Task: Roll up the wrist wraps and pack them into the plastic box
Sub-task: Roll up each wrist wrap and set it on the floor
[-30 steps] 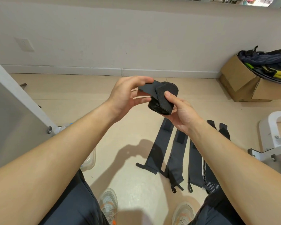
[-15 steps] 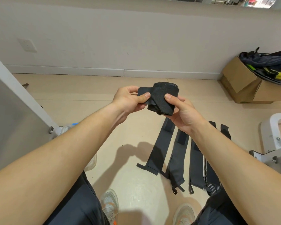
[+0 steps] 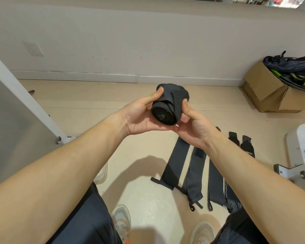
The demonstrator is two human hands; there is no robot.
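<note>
The rolled wrap (image 3: 163, 112) is held in the air between both hands, its spiral end facing the camera. The left hand (image 3: 139, 118) cups it from below and the side, fingers curled under it and thumb pressed on top. The right hand (image 3: 194, 127) clamps the other side, its thumb (image 3: 185, 106) pinning the end flap (image 3: 179, 98) against the roll.

The step in hand looks like closing the roll. To do it well, the flap under the right thumb should be pulled snug round the roll and pressed flat, probably onto its fastening strip, while the left fingers stop the coil from loosening or sliding out sideways. If the pinch eases too early, the spiral could spring open.

Below the right fingers, well apart from them, several flat wraps (image 3: 176, 164) lie side by side on the floor (image 3: 144, 199), not yet rolled. The plastic box (image 3: 102, 175) sits below the left fingers, mostly hidden under the left forearm, so what it holds cannot be told. That forearm covers the way to it and must swing aside before the roll goes in. A cardboard box (image 3: 264, 88) stands far right of the fingers, a white frame (image 3: 299, 136) nearer right, and a grey panel (image 3: 11, 111) to the left.
</note>
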